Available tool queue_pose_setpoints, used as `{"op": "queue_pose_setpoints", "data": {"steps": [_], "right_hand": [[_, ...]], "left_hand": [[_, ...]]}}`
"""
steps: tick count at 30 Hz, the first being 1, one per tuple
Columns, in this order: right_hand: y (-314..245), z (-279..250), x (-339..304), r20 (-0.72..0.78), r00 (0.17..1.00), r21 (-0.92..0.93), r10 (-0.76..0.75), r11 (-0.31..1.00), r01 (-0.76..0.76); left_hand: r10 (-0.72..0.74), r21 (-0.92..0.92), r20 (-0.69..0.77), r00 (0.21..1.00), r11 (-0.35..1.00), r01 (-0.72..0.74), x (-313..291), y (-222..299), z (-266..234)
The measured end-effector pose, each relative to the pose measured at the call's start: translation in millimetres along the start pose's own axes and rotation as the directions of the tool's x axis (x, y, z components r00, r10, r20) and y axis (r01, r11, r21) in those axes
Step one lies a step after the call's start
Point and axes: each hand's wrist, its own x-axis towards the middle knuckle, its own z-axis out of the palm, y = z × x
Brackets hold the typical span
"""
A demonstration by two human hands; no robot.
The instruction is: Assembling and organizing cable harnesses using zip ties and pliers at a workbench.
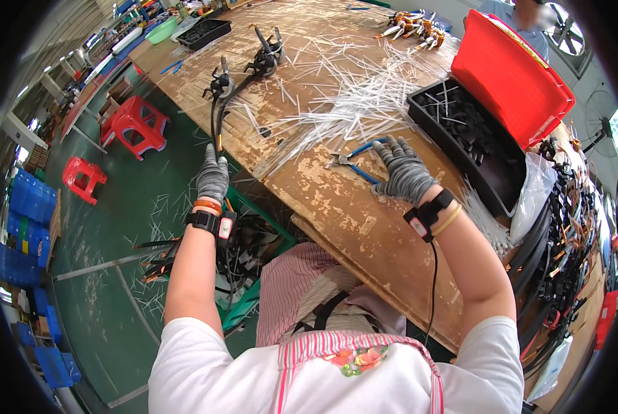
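The black cable [218, 127] extends forward from the left hand [212, 178] to two clamp fixtures [266, 56] on the bench [364, 224]. The left hand is gloved, its fingers closed on the near end of the cable at the bench edge. The right hand [404, 169], gloved, lies palm down with fingers extended at the blue-handled nippers [359, 164]; a firm grip cannot be confirmed. White strips [357, 103] lie forward of the right hand; an open black bin [454, 153] stands to its right.
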Motion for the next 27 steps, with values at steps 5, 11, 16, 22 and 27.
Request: {"op": "queue_pose_setpoints", "data": {"steps": [5,11,16,22,27], "right_hand": [[8.5,-5.2,17.5,0.199,0.98,0.108,0.0,0.994,-0.022],[7.7,-1.8,24.1,-0.003,0.998,0.031,-0.059,0.998,0.059],[-2.4,-16.8,30.6,0.097,0.995,0.026,0.009,1.0,-0.012],[-19.3,-11.3,22.5,0.107,0.994,-0.066,0.022,0.998,-0.016],[-40.2,-7.5,-3.0,-0.195,0.981,0.088,0.006,0.996,0.011]], "left_hand": [[0.136,-0.301,0.126,0.983,0.949,-0.092,-29.1,21.2,-13.7],[0.251,-0.503,0.296,0.922,0.861,-0.073,-87.9,52.5,-36.6],[0.31,-0.375,0.371,0.875,0.912,-0.165,-102.3,46.1,-41.7],[0.122,-0.294,0.359,0.925,0.956,-0.012,-44.9,43.7,-63.3],[0.288,0.035,-0.115,0.951,0.958,-0.286,42.5,72.5,-59.4]]}}
